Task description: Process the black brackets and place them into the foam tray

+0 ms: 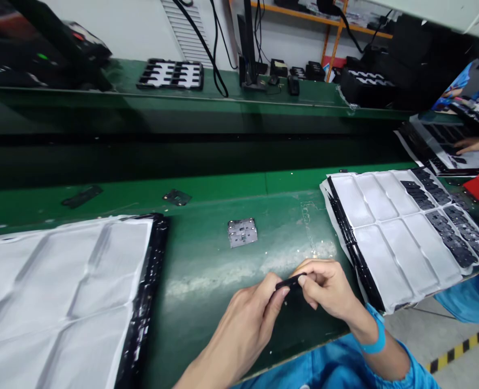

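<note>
Both of my hands pinch one small flat black part [290, 282] just above the green bench near its front edge. My left hand [250, 316] grips its left end with thumb and fingertips. My right hand [324, 289], with a blue wristband, holds the right end with curled fingers. A small grey metal piece [243, 233] lies on the bench a little beyond my hands. To the right sits a tray with a white liner [389, 237], and several black parts [450, 227] fill its far-right pockets.
A large white-lined tray [61, 297] covers the bench at left. Two loose black parts [177, 197] [82, 196] lie further back on the green surface. A black tray [171, 74] rests on the rear shelf. Another person's hand [472, 145] shows at the far right.
</note>
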The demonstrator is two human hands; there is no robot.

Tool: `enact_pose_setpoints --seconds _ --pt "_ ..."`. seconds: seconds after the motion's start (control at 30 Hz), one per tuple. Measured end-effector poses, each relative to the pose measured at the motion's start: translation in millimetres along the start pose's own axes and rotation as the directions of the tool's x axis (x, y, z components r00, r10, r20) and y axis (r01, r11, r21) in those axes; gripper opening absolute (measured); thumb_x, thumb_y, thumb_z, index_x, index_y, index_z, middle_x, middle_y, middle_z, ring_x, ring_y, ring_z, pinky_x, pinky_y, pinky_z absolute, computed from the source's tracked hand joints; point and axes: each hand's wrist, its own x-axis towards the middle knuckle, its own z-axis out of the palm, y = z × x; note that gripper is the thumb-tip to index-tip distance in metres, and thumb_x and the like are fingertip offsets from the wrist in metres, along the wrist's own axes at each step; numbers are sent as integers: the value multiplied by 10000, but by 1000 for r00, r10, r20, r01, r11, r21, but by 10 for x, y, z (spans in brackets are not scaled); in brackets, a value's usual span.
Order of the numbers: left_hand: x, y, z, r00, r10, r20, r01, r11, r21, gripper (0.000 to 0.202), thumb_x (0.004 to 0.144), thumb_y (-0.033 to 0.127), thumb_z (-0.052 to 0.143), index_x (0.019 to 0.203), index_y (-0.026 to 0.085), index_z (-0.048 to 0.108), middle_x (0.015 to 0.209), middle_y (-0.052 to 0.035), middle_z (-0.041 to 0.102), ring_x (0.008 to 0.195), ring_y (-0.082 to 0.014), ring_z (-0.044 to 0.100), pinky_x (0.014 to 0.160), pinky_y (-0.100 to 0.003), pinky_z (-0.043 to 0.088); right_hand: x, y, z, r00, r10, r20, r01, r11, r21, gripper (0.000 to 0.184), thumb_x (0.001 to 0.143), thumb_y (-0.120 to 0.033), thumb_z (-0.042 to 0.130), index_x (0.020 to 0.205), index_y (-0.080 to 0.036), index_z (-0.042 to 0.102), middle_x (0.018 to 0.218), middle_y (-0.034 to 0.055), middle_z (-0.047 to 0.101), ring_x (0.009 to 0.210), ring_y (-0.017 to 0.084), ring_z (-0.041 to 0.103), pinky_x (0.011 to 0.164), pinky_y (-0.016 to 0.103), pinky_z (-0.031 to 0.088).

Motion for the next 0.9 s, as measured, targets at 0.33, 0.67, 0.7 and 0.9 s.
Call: enact_pose_setpoints --seconds 0.33,0.67,0.7,0.9 --pt "11 62 -23 996 71 -49 -70 997 29 272 1080 285 350 809 268 346 579 90 388 449 -139 359 482 -255 256 8 0 5 999 53 6 -54 996 77 235 908 -354 699 832 -142 767 575 -27 561 359 54 425 357 185 306" --pt "-12 35 -27 999 49 -19 -48 998 36 270 1081 304 355 821 261 415 584 76 454 456 -143 416 492 -258 290 22 23 11 997 81 5 -81 994 78 175 800 -169 609 814 -136 781 460 -60 528 346 65 431 371 180 323" --pt "-13 30 -28 999 41 -17 -41 999 33 267 1080 306 360 823 260 418 585 76 459 457 -143 419 493 -259 293 23 24 11 997 73 9 -74 994 82 196 782 -146 590 821 -135 782 466 -62 528 352 63 431 378 178 326" --pt "-7 -17 -38 1000 -26 -9 26 999 -35 273 1072 344 391 816 259 439 593 78 470 486 -148 445 517 -259 327 1 -13 -41 996 24 84 -31 995 90 234 791 -129 599 937 -147 780 653 -23 594 430 63 470 416 188 347"
